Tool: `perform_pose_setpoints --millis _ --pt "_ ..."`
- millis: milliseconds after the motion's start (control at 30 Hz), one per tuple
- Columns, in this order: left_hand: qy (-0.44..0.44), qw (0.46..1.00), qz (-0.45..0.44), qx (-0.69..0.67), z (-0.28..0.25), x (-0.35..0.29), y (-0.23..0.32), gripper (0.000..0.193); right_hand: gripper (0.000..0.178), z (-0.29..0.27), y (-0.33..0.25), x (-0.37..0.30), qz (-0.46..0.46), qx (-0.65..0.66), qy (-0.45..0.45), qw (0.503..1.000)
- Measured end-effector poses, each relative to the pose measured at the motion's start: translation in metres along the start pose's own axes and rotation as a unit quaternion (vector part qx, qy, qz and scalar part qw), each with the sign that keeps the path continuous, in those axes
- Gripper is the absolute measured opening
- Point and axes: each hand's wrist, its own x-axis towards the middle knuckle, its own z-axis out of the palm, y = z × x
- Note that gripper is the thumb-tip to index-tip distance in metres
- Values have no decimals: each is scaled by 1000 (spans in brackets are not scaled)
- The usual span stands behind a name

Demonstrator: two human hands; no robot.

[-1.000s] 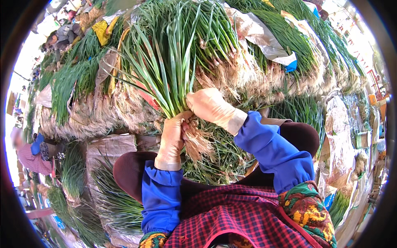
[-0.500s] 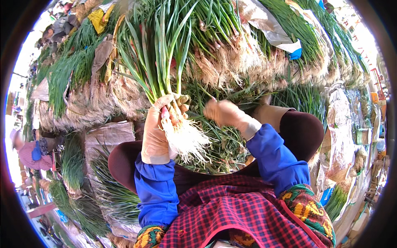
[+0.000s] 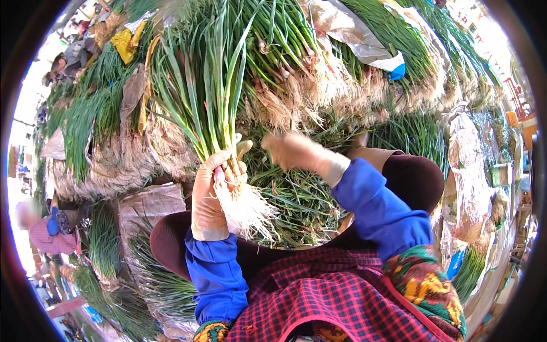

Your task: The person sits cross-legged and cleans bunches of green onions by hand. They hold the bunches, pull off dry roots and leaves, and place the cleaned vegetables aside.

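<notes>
The bunch of green onions (image 3: 218, 108) is in the left hand (image 3: 208, 199), whose fingers wrap around the stems just above the bulbs; the leaves fan upward beyond it, and the pale roots (image 3: 245, 210) hang to its right. The right hand (image 3: 299, 154) is apart from the left, just right of the stems, over loose green leaves (image 3: 305, 208), too blurred to tell its grip.

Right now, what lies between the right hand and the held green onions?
In the head view, fingertips of the left hand jut past the held green onions; beyond them, a gap to the blurred right hand, with loose green leaves showing behind.
</notes>
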Motion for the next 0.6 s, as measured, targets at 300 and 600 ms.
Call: perform_pose_setpoints --millis 300,600 --pt "-176 976 42 -121 -4 0 -2 29 21 -40 39 18 197 -36 198 959" --pt "-246 949 155 -125 0 -4 5 34 27 -103 -6 28 174 -167 308 920"
